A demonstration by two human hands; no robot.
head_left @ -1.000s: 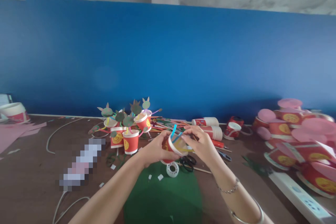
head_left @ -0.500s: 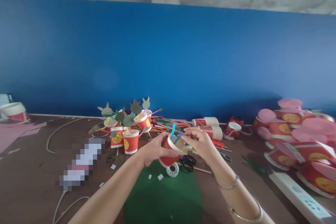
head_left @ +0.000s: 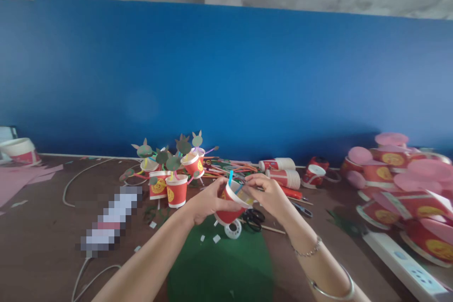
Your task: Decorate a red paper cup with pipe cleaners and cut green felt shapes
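Note:
My left hand (head_left: 211,202) is wrapped round a red and white paper cup (head_left: 226,217), tilted with its mouth to the right. A blue straw (head_left: 230,178) sticks up from the cup's rim, and another blue piece and something yellow show inside the mouth. The fingers of my right hand (head_left: 264,188) are pinched together at the cup's right rim; what they grip is too small to make out. Just below the cup lies a white tape roll (head_left: 232,229) on a green round mat (head_left: 219,269). Black scissors (head_left: 254,219) rest to its right.
Cups with green paper animal heads (head_left: 176,191) stand left of my hands. Behind lie loose straws (head_left: 233,167) and stacked cups (head_left: 283,178). Pink-trimmed cups (head_left: 384,174) and a power strip (head_left: 403,264) are at the right. A blurred-out item (head_left: 111,219) lies left.
My right hand has closed its fingers and lowered slightly at the cup's mouth. The blue straw leans less and sits a little lower and further left. My left hand has hardly moved.

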